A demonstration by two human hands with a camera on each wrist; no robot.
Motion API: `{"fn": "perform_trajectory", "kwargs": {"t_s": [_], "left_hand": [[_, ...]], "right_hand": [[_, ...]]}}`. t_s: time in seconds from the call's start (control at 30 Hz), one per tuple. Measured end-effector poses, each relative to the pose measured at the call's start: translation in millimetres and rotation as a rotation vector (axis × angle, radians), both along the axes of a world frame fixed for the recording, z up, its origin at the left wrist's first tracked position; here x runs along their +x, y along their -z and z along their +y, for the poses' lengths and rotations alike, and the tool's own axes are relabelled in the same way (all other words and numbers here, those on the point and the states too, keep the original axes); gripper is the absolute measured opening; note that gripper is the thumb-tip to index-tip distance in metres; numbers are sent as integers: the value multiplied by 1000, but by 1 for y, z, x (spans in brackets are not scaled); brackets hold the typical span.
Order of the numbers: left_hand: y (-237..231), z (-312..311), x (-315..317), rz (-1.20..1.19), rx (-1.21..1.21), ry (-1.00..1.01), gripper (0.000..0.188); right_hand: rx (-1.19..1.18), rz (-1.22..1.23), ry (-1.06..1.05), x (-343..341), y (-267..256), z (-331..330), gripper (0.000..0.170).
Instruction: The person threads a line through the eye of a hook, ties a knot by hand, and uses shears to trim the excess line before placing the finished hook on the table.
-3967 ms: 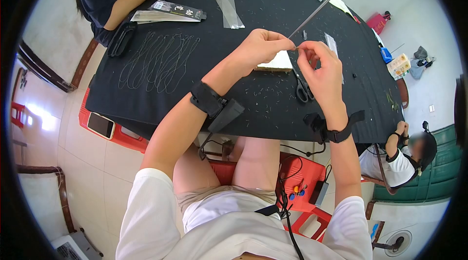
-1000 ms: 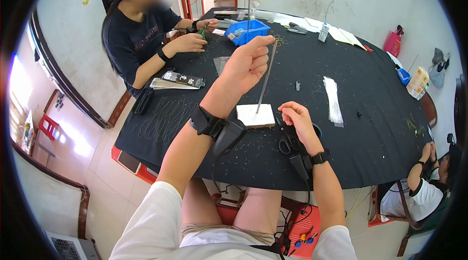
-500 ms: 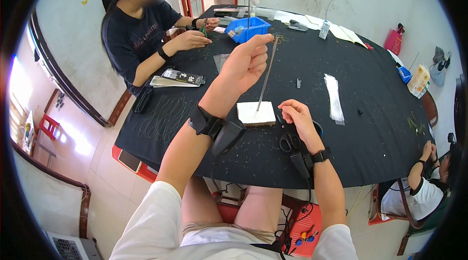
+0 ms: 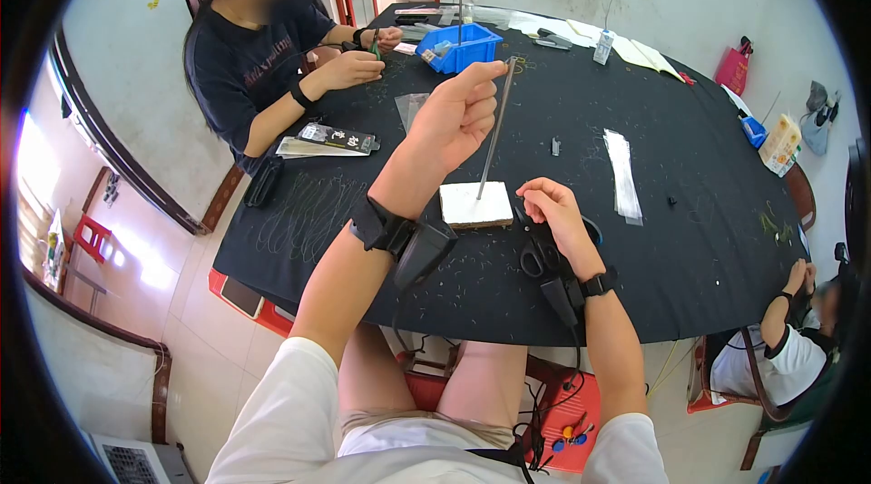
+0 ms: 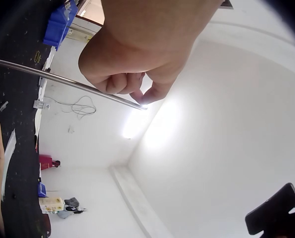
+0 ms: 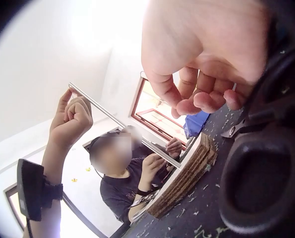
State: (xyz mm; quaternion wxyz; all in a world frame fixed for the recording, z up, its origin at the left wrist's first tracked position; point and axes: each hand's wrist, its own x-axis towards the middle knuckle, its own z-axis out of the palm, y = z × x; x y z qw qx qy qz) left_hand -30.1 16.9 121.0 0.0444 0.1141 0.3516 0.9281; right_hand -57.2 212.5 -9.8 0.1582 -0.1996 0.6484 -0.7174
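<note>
A thin metal rod (image 4: 494, 139) stands on a white-topped block (image 4: 461, 203), leaning slightly. At its upper end, the thumb and forefinger of my left hand (image 4: 454, 126) pinch close together against the tip, the other fingers curled; the left wrist view shows this hand (image 5: 137, 54) beside the rod's end (image 5: 68, 80). Whether a fine thread is also between them, I cannot tell. My right hand (image 4: 564, 221) is just right of the block, its fingers loosely bent and holding nothing. Black scissors (image 4: 537, 262) lie beside it, partly hidden. Brown layers show along the block's side (image 6: 182, 186) in the right wrist view.
Looped thin wires (image 4: 308, 216) lie on the black cloth (image 4: 490, 289) at left. Clear strips (image 4: 621, 176) lie at right, a blue bin (image 4: 467, 56) farther back. Across the table a person (image 4: 249, 76) works with green-handled scissors; another sits at far right.
Four seconds ago both hands met at the rod's end, above the table. Since then the rod has come to stand on the block and the right hand has moved down. The last second shows little movement.
</note>
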Motion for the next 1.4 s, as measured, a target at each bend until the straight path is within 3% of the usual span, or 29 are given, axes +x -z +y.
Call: {"fn": "perform_trajectory", "kwargs": {"t_s": [0.33,0.43,0.73,0.93,1.4], "left_hand": [[17,1,13,2,4,-13,16],[15,3,24,-38,-38,-173,20],[47,-12,24,-38,269,-205,21],[62,-6,25,-76,219,-294,17],[85,-4,34,-95,175,-162,13]], "right_hand": [[6,5,2,2,-2,1,11],[13,15,2,0,1,2,11],[31,20,40,0,1,6,12],[-11,7,23,-2,4,8,12],[-11,-12,18,-4,8,10,12]]}}
